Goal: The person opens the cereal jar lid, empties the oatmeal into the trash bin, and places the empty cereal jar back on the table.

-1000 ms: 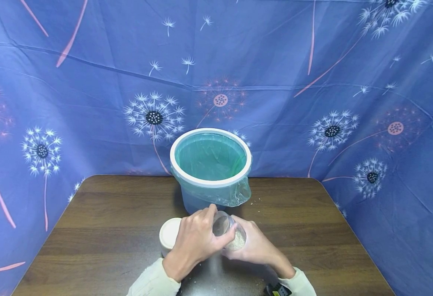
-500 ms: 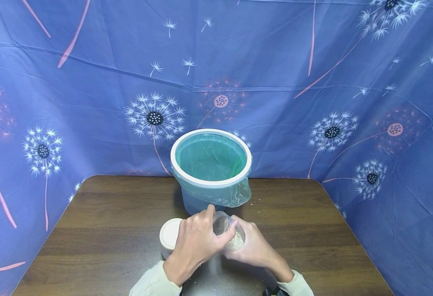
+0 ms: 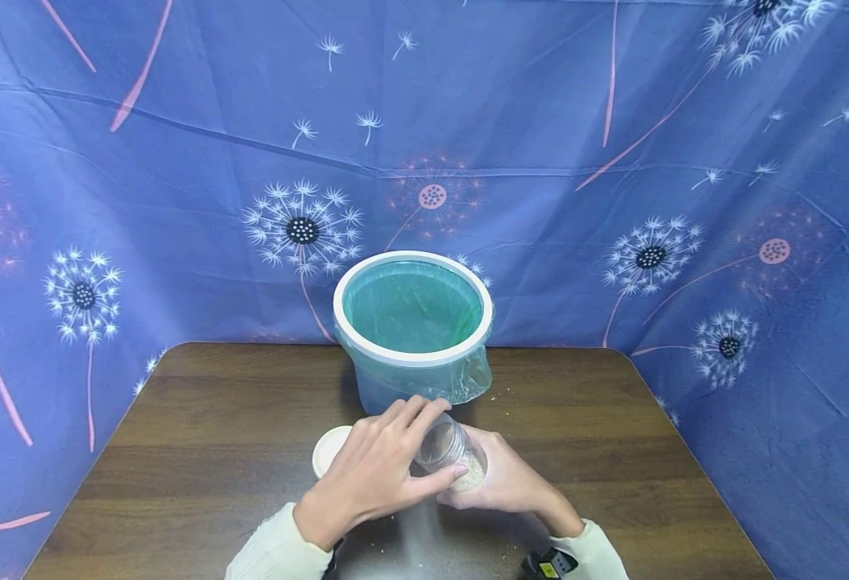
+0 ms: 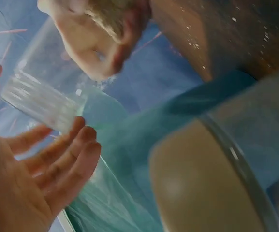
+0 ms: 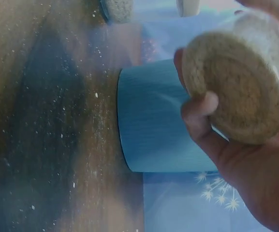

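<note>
A clear jar is tilted with its mouth toward the left, pale rice-like grains lying in its base. My right hand grips its body; in the right wrist view fingers wrap round the jar's grain-filled bottom. My left hand is beside the mouth, thumb and fingers spread apart. In the left wrist view the left hand's fingers are loosely extended close to the threaded neck; whether they touch it is unclear. No lid shows on this jar. Partly behind the left hand stands another jar with a cream lid.
A blue bin with a white rim and a green plastic liner stands at the table's back, just beyond the hands. Small pale grains are scattered over the brown wooden table. A blue dandelion-patterned cloth hangs behind.
My left hand has spread its fingers and thumb wider around the jar's mouth, its wrist shifting left and covering more of the lidded jar. The right hand keeps its grip, barely moved.
</note>
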The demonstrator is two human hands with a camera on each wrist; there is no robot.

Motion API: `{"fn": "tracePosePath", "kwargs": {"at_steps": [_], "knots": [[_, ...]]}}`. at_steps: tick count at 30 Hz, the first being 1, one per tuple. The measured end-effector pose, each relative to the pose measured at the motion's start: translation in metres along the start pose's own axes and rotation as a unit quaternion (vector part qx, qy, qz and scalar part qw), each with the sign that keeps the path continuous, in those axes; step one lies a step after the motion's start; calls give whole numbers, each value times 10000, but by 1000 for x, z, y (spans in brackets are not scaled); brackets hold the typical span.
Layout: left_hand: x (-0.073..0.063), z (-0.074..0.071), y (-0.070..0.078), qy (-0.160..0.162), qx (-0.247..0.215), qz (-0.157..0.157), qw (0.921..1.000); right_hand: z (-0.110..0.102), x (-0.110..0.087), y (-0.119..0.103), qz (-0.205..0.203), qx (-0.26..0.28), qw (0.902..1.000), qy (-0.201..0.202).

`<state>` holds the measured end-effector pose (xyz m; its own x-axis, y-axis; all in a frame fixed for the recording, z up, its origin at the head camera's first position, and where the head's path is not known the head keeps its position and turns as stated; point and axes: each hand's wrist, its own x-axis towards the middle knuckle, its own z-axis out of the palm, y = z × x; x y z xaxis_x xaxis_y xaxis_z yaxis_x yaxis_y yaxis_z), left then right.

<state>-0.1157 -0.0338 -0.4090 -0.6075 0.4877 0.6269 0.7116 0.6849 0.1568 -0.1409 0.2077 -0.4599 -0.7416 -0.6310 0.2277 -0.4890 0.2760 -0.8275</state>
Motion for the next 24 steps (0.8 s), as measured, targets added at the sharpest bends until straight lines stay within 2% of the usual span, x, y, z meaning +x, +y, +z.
{"fn": "tracePosePath", "kwargs": {"at_steps": [3, 9, 17, 21, 24], "knots": [[-1, -1, -7, -123, 50, 442, 9989, -5, 1, 1, 18, 287, 9986, -445], [0, 2, -13, 28, 245, 981, 9949, -13, 3, 1, -90, 587, 9923, -1087], [2, 4, -17, 95, 343, 1288, 9910, -15, 6, 3, -252, 459, 9899, -1318], [2, 4, -17, 49, 327, 1284, 9912, -14, 6, 6, -472, 410, 9895, -1305], [2, 5, -16, 135, 306, 1291, 9911, -13, 6, 6, -487, 416, 9899, -1268]]}}
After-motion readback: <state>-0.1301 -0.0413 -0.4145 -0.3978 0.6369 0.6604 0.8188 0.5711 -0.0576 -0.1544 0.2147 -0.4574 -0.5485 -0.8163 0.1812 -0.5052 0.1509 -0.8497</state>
